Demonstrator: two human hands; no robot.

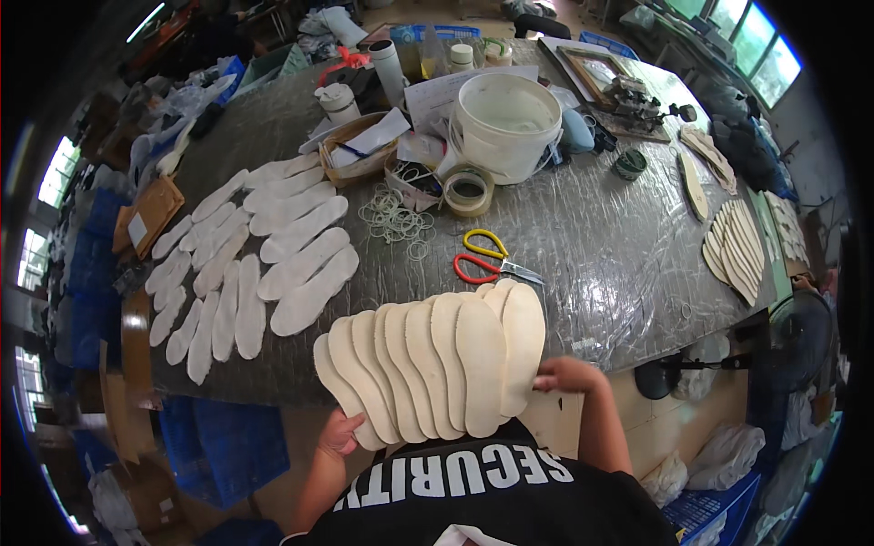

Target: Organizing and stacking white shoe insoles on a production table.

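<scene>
A fan of overlapping cream shoe insoles (414, 364) lies across the near edge of the table, partly overhanging it toward me. My left hand (340, 431) pinches the lower left end of the fan, thumb on top. At the other side, my right hand (566, 374) is curled with its fingertips at the edge of the rightmost insole (523, 341); what its fingers hold underneath is hidden. Scissors (496, 262) with one yellow and one red handle lie just beyond the fan. Off to the left, several whitish insoles (305, 259) are spread in rows on the table.
Behind the scissors stand a roll of tape (468, 190), a white bucket (506, 127) and a basket (364, 146); loose rubber bands (396, 218) lie nearby. More insoles (734, 250) sit at the right edge. A fan (801, 337) stands beyond the table's right side, blue crates (223, 446) below left.
</scene>
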